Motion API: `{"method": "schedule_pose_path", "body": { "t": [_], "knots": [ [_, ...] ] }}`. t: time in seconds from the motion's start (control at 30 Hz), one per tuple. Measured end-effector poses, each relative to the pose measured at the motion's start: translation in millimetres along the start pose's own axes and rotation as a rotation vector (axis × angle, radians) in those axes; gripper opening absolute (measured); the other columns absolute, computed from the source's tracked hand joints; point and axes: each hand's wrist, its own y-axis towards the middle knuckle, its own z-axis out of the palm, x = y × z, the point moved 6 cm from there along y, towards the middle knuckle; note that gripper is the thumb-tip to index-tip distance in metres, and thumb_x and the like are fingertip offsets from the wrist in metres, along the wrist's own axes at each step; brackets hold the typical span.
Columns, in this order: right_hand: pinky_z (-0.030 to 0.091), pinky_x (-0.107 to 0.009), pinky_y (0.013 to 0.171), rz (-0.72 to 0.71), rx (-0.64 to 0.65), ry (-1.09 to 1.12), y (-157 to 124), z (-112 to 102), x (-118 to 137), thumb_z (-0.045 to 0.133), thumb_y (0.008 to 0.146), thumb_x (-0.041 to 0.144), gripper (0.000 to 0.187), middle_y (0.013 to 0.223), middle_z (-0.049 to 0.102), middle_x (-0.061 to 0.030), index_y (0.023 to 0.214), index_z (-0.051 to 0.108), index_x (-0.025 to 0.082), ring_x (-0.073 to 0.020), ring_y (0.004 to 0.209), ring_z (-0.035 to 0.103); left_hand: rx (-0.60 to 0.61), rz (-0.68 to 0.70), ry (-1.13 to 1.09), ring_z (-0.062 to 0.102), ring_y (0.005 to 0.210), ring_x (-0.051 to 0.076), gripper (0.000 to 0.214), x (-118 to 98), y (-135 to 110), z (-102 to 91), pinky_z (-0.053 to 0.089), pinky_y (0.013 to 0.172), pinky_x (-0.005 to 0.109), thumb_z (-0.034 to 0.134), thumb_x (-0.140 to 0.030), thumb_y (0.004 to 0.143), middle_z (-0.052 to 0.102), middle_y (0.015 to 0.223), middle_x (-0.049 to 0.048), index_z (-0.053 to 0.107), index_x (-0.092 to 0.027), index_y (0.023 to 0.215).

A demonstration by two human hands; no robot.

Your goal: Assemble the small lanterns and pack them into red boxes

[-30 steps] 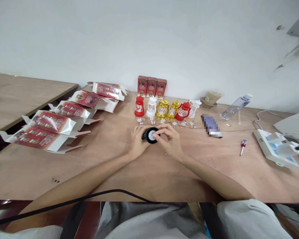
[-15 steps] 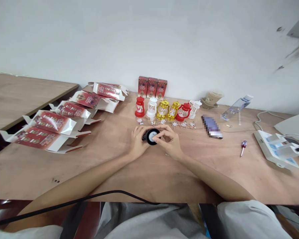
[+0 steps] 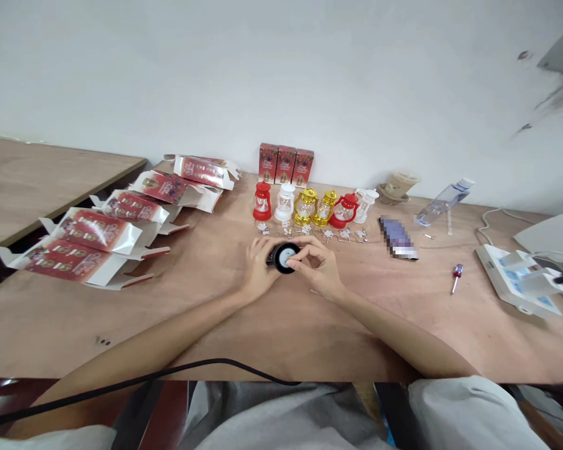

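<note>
A black mini lantern (image 3: 278, 265) is held over the table, its round base turned up toward me and a white disc (image 3: 285, 255) set inside the black rim. My left hand (image 3: 259, 265) is closed around the lantern's left side. My right hand (image 3: 319, 265) is at the other side, thumb and forefinger pinched together on the disc's right part; anything tiny between the fingertips is hidden. Just beyond my hands lie several small metal pieces and white tags (image 3: 327, 234). Behind them stands a row of mini lanterns, including a red one (image 3: 263, 203), a white one (image 3: 285, 203) and a gold one (image 3: 304, 207).
Opened red cartons (image 3: 82, 256) lie at the left. Three closed red boxes (image 3: 286, 165) stand against the wall. On the right are a phone (image 3: 398, 237), a cup (image 3: 400, 186), a water bottle (image 3: 445, 203), a screwdriver (image 3: 456, 275) and a power strip (image 3: 516, 281). A black cable (image 3: 169, 370) crosses the front.
Hardly anything differs. The view has shifted very slightly, while both hands keep the same hold, with the right fingertips still on the white disc.
</note>
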Motion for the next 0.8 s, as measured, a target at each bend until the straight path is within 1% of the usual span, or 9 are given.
{"method": "schedule_pose_path", "body": {
  "t": [0.2,0.43,0.53,0.63,0.67,0.7,0.73,0.77,0.8],
  "knots": [
    [0.046,-0.039,0.093,0.015,-0.007,-0.014,-0.7,0.2,2.8,0.076,0.07,0.04,0.021,0.1,0.061,-0.0048,0.063,0.066,0.022,-0.0194,0.098,0.059,-0.005,0.017,-0.007,0.054,0.094,0.023,0.029,-0.9,-0.1,-0.7,0.038,0.08,0.035,0.059,-0.04,0.084,0.065,0.103,0.0049,0.06,-0.022,0.107],
    [0.046,-0.038,0.092,0.02,-0.008,-0.001,2.3,2.2,-1.6,0.076,0.07,0.036,0.027,0.096,0.059,-0.0047,0.06,0.057,0.02,-0.0192,0.098,0.059,0.007,0.015,0.028,0.052,0.095,0.023,0.03,1.4,-1.0,0.9,0.038,0.081,0.035,0.059,-0.04,0.083,0.065,0.102,0.0052,0.061,-0.022,0.107],
    [0.047,-0.038,0.092,0.01,-0.021,-0.043,-1.2,1.7,4.8,0.074,0.071,0.036,0.024,0.102,0.057,-0.0054,0.072,0.055,0.021,-0.02,0.104,0.057,0.017,0.014,0.012,0.053,0.096,0.023,0.028,-0.7,-0.5,0.5,0.039,0.082,0.035,0.06,-0.036,0.082,0.065,0.103,0.005,0.061,-0.022,0.106],
    [0.045,-0.041,0.096,-0.092,-0.087,-0.259,-29.0,-8.7,30.1,0.068,0.078,0.029,0.021,0.117,0.053,-0.0088,0.093,0.054,0.024,-0.0215,0.114,0.053,0.01,-0.002,-0.009,0.054,0.097,0.023,0.028,-1.5,0.0,-0.5,0.039,0.085,0.036,0.061,-0.029,0.08,0.066,0.105,0.0044,0.061,-0.023,0.107],
    [0.046,-0.042,0.093,-0.153,-0.065,-0.353,-45.2,-11.5,40.9,0.065,0.079,0.025,0.02,0.115,0.055,-0.0091,0.095,0.053,0.025,-0.0217,0.109,0.055,0.003,-0.015,-0.013,0.054,0.098,0.023,0.029,-1.1,0.2,-1.0,0.039,0.086,0.036,0.061,-0.026,0.079,0.066,0.105,0.0043,0.061,-0.023,0.108],
    [0.048,-0.042,0.088,-0.214,-0.004,-0.432,-64.2,-13.2,50.6,0.063,0.081,0.022,0.018,0.107,0.059,-0.0084,0.095,0.053,0.026,-0.0218,0.102,0.059,-0.002,-0.028,-0.016,0.055,0.098,0.023,0.03,-0.6,0.4,-1.3,0.039,0.087,0.036,0.061,-0.024,0.078,0.066,0.106,0.0042,0.06,-0.023,0.108],
    [0.05,-0.041,0.082,-0.258,0.097,-0.486,-85.5,-14.0,57.5,0.06,0.083,0.021,0.016,0.097,0.062,-0.007,0.095,0.053,0.028,-0.0217,0.093,0.062,-0.003,-0.04,-0.016,0.055,0.098,0.023,0.031,0.0,0.5,-1.2,0.039,0.087,0.037,0.062,-0.023,0.077,0.066,0.107,0.0041,0.06,-0.023,0.108],
    [0.052,-0.037,0.07,-0.364,0.254,-0.483,-110.3,-12.1,65.7,0.056,0.085,0.023,0.01,0.083,0.063,-0.0043,0.092,0.054,0.029,-0.0204,0.078,0.063,0.0,-0.049,-0.015,0.055,0.099,0.023,0.032,0.5,0.7,-1.0,0.039,0.088,0.037,0.062,-0.022,0.076,0.066,0.107,0.004,0.06,-0.023,0.108],
    [0.05,-0.034,0.062,-0.396,0.397,-0.487,-134.9,-12.6,68.5,0.05,0.088,0.022,0.01,0.074,0.063,-0.002,0.089,0.055,0.03,-0.0179,0.066,0.062,0.004,-0.05,-0.014,0.055,0.099,0.023,0.032,0.6,0.9,-0.7,0.039,0.087,0.037,0.063,-0.022,0.076,0.066,0.108,0.004,0.061,-0.023,0.108]
  ]
}}
